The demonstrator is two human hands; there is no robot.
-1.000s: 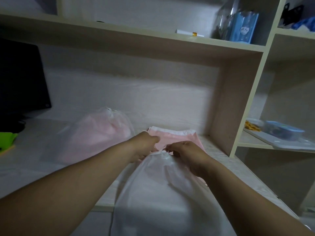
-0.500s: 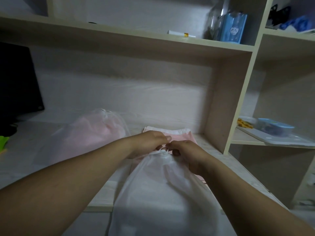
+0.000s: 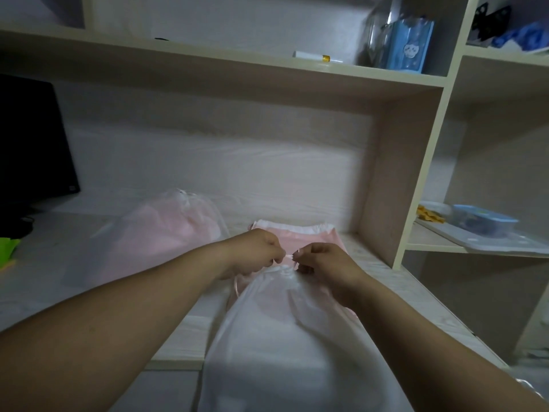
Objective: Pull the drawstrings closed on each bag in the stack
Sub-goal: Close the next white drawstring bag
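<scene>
A white translucent drawstring bag lies lengthwise in front of me, hanging over the desk's front edge, its mouth gathered at the far end. My left hand and my right hand sit close together just above that mouth. Each pinches an end of the thin pale drawstring, which shows between the fingertips. Under the bag lies a flat stack of pink bags with a white top hem. A filled, closed pink-tinted bag rests to the left.
A dark monitor stands at the left with a green item below it. The shelf upright rises right of the stack. A side shelf holds a blue-lidded box; the top shelf carries a blue carton.
My hands have lifted slightly off the bag's mouth and now pinch the drawstring ends between them. The camera view has shifted a little to the left.
</scene>
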